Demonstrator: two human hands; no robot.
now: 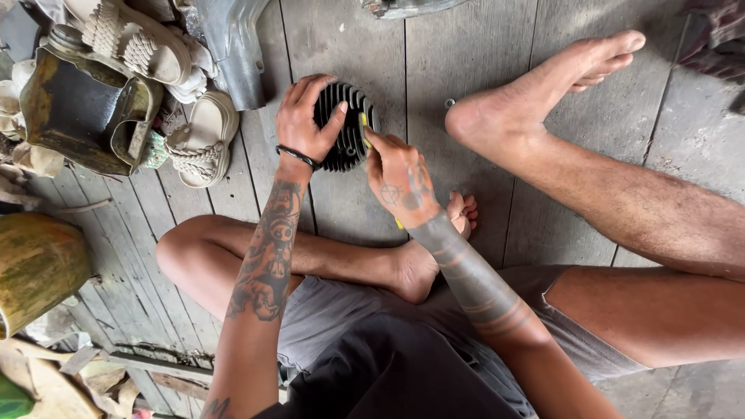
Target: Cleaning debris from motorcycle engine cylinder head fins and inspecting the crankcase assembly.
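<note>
A black finned round metal part (347, 128) stands on the grey wooden floor between my hands. My left hand (306, 116) wraps over its left side and top, thumb across the fins. My right hand (400, 174) is closed around a yellow-handled tool (363, 128); the tool's upper end rests against the part's right side and its lower end pokes out below my wrist. I sit on the floor with my left leg folded and my right leg stretched out to the right.
A dirty olive metal can (77, 109) and several pale sandals (198, 140) lie at the upper left. A grey metal pipe piece (233, 46) sits behind the part. A small metal nut (449, 102) lies by my right heel. A green-brown round object (39, 264) is at the left edge.
</note>
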